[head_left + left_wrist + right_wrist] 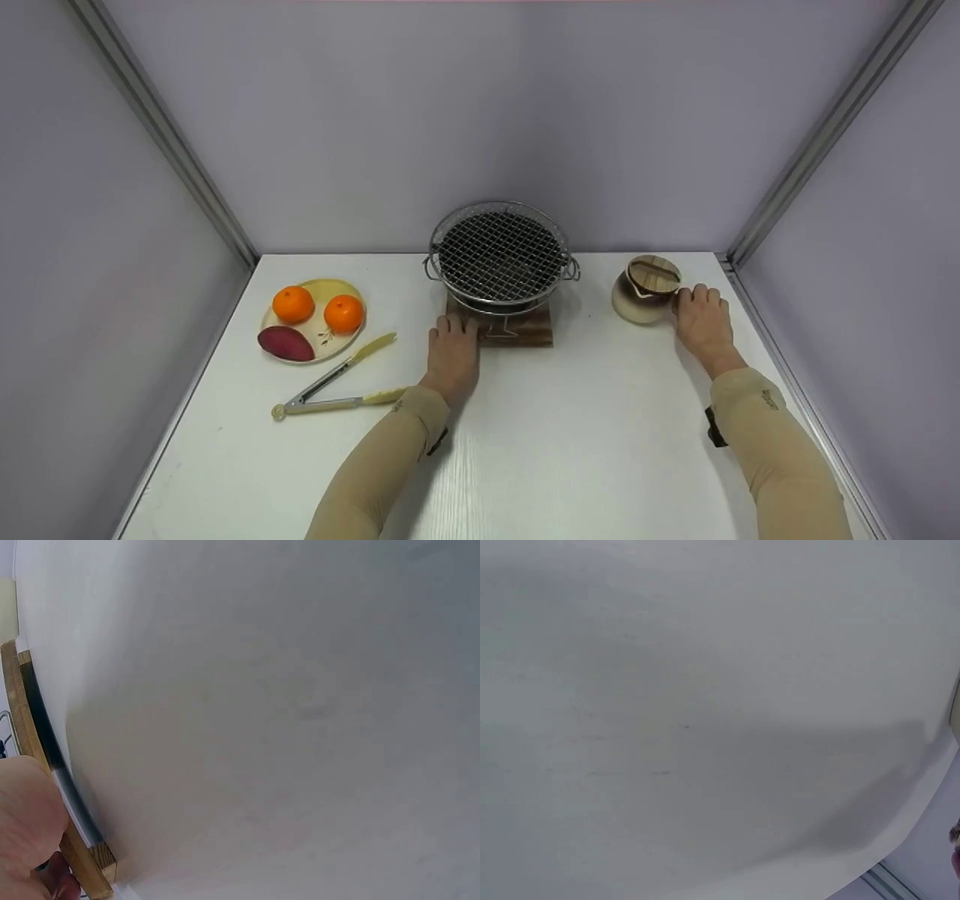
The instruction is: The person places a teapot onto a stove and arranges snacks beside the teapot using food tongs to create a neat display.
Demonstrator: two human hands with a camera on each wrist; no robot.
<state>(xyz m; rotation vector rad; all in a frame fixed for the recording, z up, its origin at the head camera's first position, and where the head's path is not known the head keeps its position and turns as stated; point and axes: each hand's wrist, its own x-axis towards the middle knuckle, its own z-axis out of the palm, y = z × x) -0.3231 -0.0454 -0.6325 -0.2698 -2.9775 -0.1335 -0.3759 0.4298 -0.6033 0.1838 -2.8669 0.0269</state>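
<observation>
A round wire-mesh grill (500, 256) stands on a dark wooden base (525, 331) at the back middle of the white table (570, 435). My left hand (452, 346) lies flat on the table, its straight fingertips against the base's left front corner. The left wrist view shows that base's edge (31, 736) beside the hand (26, 811). A small beige and brown pot (639, 301) with a wooden lid (654, 274) sits at the back right. My right hand (702, 316) rests on the table just right of the pot, its index finger touching the pot's side. Neither hand holds anything.
At the left, a cream plate (330, 343) carries two oranges (293, 304) and a purple sweet potato (286, 343). Metal tongs (330, 388) with pale tips lie in front of it. Grey walls with metal rails close in the table on three sides.
</observation>
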